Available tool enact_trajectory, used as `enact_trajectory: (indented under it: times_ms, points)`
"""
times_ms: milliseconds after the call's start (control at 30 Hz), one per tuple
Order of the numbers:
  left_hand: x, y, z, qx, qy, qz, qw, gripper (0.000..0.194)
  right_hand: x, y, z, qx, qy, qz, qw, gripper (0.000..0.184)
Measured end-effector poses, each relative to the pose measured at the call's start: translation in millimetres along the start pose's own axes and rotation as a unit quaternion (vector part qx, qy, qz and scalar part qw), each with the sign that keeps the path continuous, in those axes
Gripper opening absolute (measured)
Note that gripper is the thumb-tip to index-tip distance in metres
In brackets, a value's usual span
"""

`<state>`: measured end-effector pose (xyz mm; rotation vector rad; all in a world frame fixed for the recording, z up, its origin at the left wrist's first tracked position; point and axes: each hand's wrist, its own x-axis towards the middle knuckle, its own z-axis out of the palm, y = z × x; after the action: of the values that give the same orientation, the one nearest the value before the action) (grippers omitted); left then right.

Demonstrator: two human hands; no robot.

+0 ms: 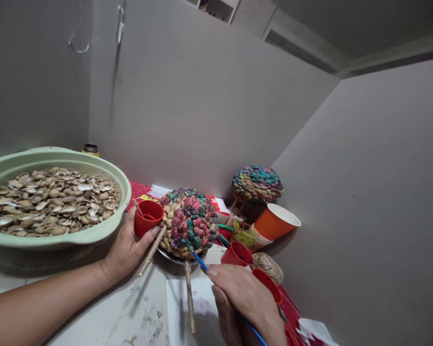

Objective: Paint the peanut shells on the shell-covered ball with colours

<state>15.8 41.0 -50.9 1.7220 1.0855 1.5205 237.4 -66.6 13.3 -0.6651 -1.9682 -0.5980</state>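
From the head view, you see your two bare hands working over a pale, paint-spotted table (94, 312), with a rounded nutshell-covered piece (193, 218) between and just beyond them. Patches of pink, teal and green cover much of it; bare tan shells show along its left side and underside. It sits over a metal bowl (167, 255), and two stick legs (189, 295) run from it toward you, so that its leg axis points your way. Your left hand (130, 245) grasps a small red cup (141, 228) just left of the piece, its thumb close to one leg; whether it touches the piece you cannot tell. Your right hand (243, 290), below and to the right, grips a blue paintbrush (201, 262). The brush slants up and leftward, its tip meeting the lower front of the piece. The left hand appears nearer the shells; the right reaches them through the brush. At far left, a pale green basket (124, 180) holds loose shells (57, 202). Beyond, to the right, stand a second painted shell piece (258, 184), a tilted orange cup (274, 223) and a ball of twine (269, 266).
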Motion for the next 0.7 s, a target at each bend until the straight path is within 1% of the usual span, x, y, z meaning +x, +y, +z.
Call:
enact_trajectory:
  times_ms: [67,167,300,467,600,700]
  points:
    - [-0.1,-0.2,0.2,-0.005,0.001,-0.009,1.0,0.05,-2.0,1.2,1.8,-0.005,0.01,-0.005,1.0,0.018]
    - [-0.1,-0.3,0.4,-0.011,0.001,-0.021,1.0,0.053,-2.3,0.8,3.8,-0.006,0.004,0.0,1.0,0.019]
    - [0.2,0.5,0.3,-0.014,-0.004,-0.02,1.0,0.055,-0.7,-1.8,2.5,0.004,-0.012,-0.001,1.0,0.018]
    - [-0.5,0.9,0.0,-0.015,-0.005,-0.022,1.0,0.055,0.9,-1.7,0.2,-0.01,0.003,0.002,1.0,0.021]
    - [-0.7,0.5,-0.5,-0.009,0.002,-0.019,1.0,0.055,1.3,-1.3,-1.3,0.004,-0.018,0.015,1.0,0.02]
    - [-0.3,0.1,-0.9,-0.008,0.003,-0.017,1.0,0.053,-1.5,0.7,-4.5,0.007,-0.018,0.013,1.0,0.02]
